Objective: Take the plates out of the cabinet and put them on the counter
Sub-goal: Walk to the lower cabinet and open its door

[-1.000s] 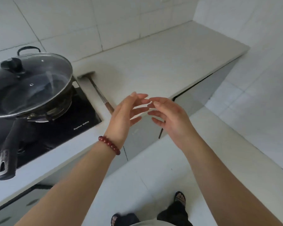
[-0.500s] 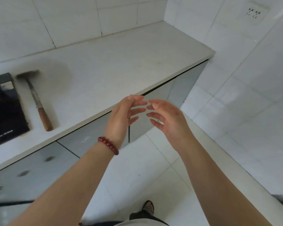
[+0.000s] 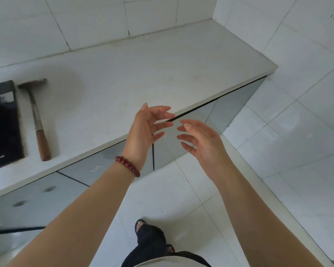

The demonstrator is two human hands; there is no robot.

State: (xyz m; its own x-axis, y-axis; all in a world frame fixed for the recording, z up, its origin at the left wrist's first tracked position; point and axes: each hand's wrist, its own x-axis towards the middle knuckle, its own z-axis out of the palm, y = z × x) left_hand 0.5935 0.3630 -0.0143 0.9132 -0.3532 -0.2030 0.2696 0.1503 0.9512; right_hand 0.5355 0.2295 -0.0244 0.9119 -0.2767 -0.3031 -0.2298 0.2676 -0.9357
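Note:
A pale stone counter (image 3: 139,74) runs from the left to the corner at the right. Grey cabinet doors (image 3: 181,143) sit closed beneath its front edge. No plates are in view. My left hand (image 3: 145,132), with a red bead bracelet at the wrist, hovers in front of the counter edge with fingers apart and nothing in it. My right hand (image 3: 201,145) hangs beside it, a small gap away, also empty with fingers spread, over the cabinet doors.
A hammer (image 3: 37,120) with a wooden handle lies on the counter at the left, beside the black hob (image 3: 2,122). White tiled walls stand behind and to the right. White floor tiles and my feet (image 3: 148,239) are below.
My view has swung right: the pan and most of the hob left the frame, and more of the cabinet doors came in. My hands stayed empty and moved slightly apart.

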